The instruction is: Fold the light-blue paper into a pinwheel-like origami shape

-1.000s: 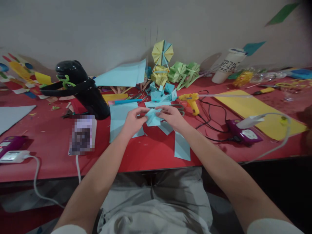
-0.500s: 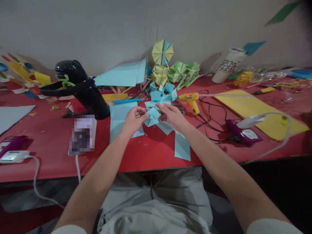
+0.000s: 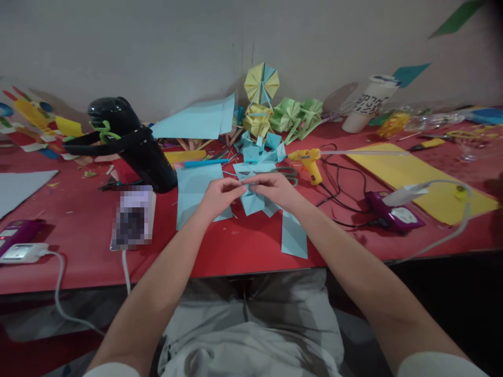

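A small folded piece of light blue paper (image 3: 253, 203) is pinched between both hands above the table. My left hand (image 3: 222, 196) is closed on its left side, and my right hand (image 3: 275, 189) grips it from the right, fingertips nearly meeting. The fingers cover the paper's upper part. Behind the right hand lie scissors (image 3: 288, 175), partly hidden, on more blue paper. A blue sheet (image 3: 196, 191) lies left of the hands, and a blue strip (image 3: 294, 235) rests near the table's front edge. Several small folded blue pieces (image 3: 253, 153) are heaped just beyond.
A yellow glue gun (image 3: 308, 161) with a black cord lies right of the hands. A black bottle (image 3: 147, 157) and a phone (image 3: 133, 217) are on the left. Folded yellow and green paper shapes (image 3: 259, 120) stand at the back. Yellow sheets (image 3: 432, 183) lie right, beside a purple power adapter (image 3: 393, 212).
My fingers have closed in over the folded blue paper. Its flat face showed before; now its top is covered and its lower part hangs below my fingertips.
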Action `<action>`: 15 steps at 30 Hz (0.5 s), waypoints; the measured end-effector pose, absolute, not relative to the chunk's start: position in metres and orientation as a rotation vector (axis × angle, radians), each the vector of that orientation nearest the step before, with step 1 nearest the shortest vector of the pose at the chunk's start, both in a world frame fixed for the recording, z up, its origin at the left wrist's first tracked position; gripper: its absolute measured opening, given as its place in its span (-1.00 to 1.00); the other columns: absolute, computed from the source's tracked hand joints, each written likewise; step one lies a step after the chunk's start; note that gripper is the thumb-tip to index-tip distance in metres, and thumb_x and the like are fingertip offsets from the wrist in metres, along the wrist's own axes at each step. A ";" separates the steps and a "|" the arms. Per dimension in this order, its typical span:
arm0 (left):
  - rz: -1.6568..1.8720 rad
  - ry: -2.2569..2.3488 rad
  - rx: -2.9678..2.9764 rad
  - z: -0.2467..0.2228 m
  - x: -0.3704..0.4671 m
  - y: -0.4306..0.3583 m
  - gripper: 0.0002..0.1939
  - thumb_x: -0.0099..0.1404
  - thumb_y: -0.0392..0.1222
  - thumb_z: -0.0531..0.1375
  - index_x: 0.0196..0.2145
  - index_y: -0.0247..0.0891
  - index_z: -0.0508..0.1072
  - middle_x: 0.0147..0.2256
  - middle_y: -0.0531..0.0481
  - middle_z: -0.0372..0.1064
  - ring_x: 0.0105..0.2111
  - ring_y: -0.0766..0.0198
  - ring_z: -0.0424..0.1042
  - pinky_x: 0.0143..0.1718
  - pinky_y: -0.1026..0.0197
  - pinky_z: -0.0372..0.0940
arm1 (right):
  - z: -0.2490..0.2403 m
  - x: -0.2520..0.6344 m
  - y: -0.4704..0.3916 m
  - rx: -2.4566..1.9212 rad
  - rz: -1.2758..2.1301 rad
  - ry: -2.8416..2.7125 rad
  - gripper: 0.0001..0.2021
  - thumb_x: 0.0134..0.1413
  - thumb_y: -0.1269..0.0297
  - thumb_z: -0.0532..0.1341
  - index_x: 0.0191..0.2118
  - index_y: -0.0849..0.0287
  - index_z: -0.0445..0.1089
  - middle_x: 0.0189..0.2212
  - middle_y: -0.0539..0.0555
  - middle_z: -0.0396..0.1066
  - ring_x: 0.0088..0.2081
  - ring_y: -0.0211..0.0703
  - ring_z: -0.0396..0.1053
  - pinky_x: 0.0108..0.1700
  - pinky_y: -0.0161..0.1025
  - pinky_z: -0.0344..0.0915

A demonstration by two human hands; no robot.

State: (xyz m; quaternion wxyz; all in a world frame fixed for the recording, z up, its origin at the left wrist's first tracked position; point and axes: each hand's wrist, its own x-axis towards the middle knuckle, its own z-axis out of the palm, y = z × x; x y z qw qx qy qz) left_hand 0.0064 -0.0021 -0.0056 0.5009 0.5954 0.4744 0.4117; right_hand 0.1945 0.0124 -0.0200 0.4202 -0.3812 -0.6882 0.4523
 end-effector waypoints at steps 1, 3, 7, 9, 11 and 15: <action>0.995 1.148 1.433 -0.005 0.007 -0.002 -0.82 0.06 -0.12 0.34 -0.42 -0.28 0.54 -0.51 0.03 0.41 -0.50 0.34 0.34 -0.42 0.25 0.30 | -0.020 0.194 0.013 -0.971 1.110 -1.727 -0.74 0.00 0.22 0.28 -0.17 0.16 0.57 -0.40 0.03 0.49 -0.40 -0.27 0.31 -0.33 -0.25 0.25; 1.020 1.155 1.419 -0.005 0.007 -0.003 -0.85 0.05 -0.15 0.35 -0.42 -0.28 0.54 -0.51 0.02 0.43 -0.49 0.34 0.36 -0.43 0.26 0.31 | -0.021 0.194 0.014 -0.995 1.069 -1.709 -0.69 0.00 0.18 0.29 -0.13 0.17 0.54 -0.44 0.00 0.45 -0.46 -0.30 0.26 -0.38 -0.27 0.22; 1.104 1.197 1.397 -0.007 0.006 -0.002 -0.86 0.06 -0.16 0.35 -0.44 -0.28 0.54 -0.51 0.00 0.47 -0.51 0.33 0.38 -0.45 0.26 0.32 | -0.023 0.191 0.014 -0.986 0.916 -1.627 -0.63 -0.02 0.09 0.32 -0.10 0.17 0.46 -0.37 0.03 0.44 -0.39 -0.26 0.33 -0.34 -0.26 0.27; 1.159 1.217 1.411 -0.009 0.005 0.000 -0.86 0.07 -0.15 0.35 -0.43 -0.27 0.55 -0.47 -0.01 0.49 -0.47 0.31 0.41 -0.42 0.25 0.34 | -0.020 0.189 0.011 -0.998 0.734 -1.559 -0.66 -0.02 0.06 0.33 -0.17 0.15 0.42 -0.34 0.04 0.43 -0.35 -0.24 0.34 -0.30 -0.25 0.29; 1.223 1.224 1.444 -0.010 0.004 0.001 -0.86 0.09 -0.15 0.34 -0.42 -0.26 0.55 -0.43 -0.02 0.51 -0.43 0.30 0.44 -0.38 0.25 0.35 | -0.015 0.188 0.006 -1.029 0.556 -1.530 -0.72 0.02 0.02 0.31 -0.31 0.15 0.39 -0.41 0.02 0.39 -0.39 -0.27 0.29 -0.31 -0.25 0.27; 1.299 1.201 1.513 -0.012 0.004 0.002 -0.87 0.12 -0.14 0.31 -0.41 -0.25 0.52 -0.43 -0.01 0.50 -0.41 0.30 0.45 -0.36 0.25 0.35 | -0.009 0.183 -0.003 -1.037 0.603 -1.696 -0.63 0.09 0.00 0.25 -0.55 0.17 0.30 -0.61 -0.04 0.27 -0.53 -0.32 0.14 -0.44 -0.28 0.14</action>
